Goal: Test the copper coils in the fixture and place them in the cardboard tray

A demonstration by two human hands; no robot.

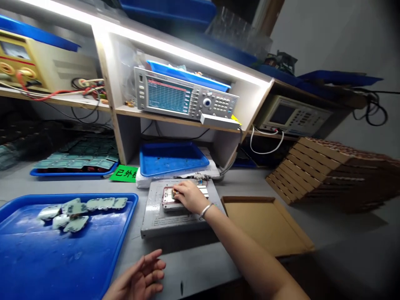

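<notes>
My right hand (189, 196), with a silver bracelet at the wrist, has its fingers closed around a small part (174, 193) at the metal fixture (168, 204). That fixture lies on a flat grey box (150, 221) in the middle of the bench. Nearer to me, my left hand (145, 275) is palm up with its fingers apart and nothing in it. To its left is a large blue tray (78, 266) that holds several pale green boards (76, 223) near its far side. How much of the small part my fingers hide, I cannot tell.
Behind the grey box sits a blue tray (171, 160) beside a green sign (124, 173). An open cardboard box (265, 225) lies to the right, near stacked cartons (309, 166). A shelf holds a meter with a lit screen (170, 98); stacked boards (81, 154) are at left.
</notes>
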